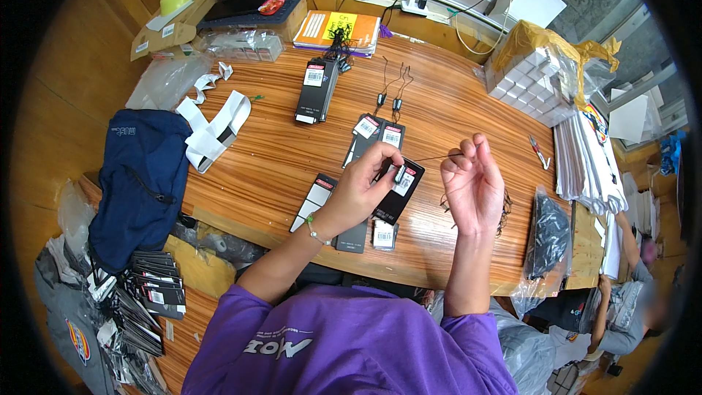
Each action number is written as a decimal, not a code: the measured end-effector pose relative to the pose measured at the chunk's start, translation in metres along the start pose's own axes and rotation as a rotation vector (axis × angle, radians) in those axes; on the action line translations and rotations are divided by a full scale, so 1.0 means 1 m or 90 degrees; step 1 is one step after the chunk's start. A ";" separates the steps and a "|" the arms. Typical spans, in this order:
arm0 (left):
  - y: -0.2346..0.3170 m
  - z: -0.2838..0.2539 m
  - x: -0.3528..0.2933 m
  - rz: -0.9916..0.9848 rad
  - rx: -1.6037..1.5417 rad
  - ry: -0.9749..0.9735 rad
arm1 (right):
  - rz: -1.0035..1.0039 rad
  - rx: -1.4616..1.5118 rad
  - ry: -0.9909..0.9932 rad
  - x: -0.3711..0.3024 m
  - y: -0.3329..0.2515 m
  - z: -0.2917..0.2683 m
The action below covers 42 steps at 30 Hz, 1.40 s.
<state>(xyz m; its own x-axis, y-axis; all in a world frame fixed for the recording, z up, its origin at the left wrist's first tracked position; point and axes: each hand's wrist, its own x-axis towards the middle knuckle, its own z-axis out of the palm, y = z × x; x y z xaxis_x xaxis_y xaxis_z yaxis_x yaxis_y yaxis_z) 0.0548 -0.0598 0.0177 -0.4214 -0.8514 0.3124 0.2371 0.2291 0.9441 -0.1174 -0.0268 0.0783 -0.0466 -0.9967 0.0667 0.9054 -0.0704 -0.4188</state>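
My left hand (365, 181) is closed at the middle of the table, its thumb and fingers pinched at the top of a black hang tag (391, 207) with a white sticker. A thin dark string (436, 157) runs from there to the right, stretched nearly straight. Its far end is pinched between the fingertips of my right hand (474, 194), palm turned up. Just beyond my left hand lie two more hang tags (393, 134) with looped strings. A tag with white panels (314, 200) lies left of that hand, and a small pile of white stickers (384, 235) sits nearer me.
A stack of strung tags (314, 95) stands farther back. Loose strings (504, 208) lie by my right wrist. At right are snips (540, 152), a bag of black strings (548, 234) and a box of white cartons (530, 77). A blue bag (139, 175) lies left. Another person (621, 314) is at far right.
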 end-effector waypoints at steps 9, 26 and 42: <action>0.012 0.002 0.000 -0.061 -0.097 0.005 | -0.084 -0.273 -0.057 -0.012 -0.003 0.012; 0.035 -0.006 0.006 -0.141 -0.336 0.003 | -0.080 -0.801 -0.069 -0.021 0.018 0.021; 0.038 -0.008 0.002 -0.050 -0.145 -0.018 | -0.029 -0.731 -0.057 -0.019 0.015 0.019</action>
<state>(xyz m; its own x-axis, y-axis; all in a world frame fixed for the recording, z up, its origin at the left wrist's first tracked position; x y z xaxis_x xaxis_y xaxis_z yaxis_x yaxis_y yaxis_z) 0.0701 -0.0563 0.0529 -0.4695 -0.8482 0.2450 0.3932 0.0475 0.9182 -0.0948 -0.0080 0.0875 0.0028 -0.9890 0.1481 -0.0167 -0.1481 -0.9888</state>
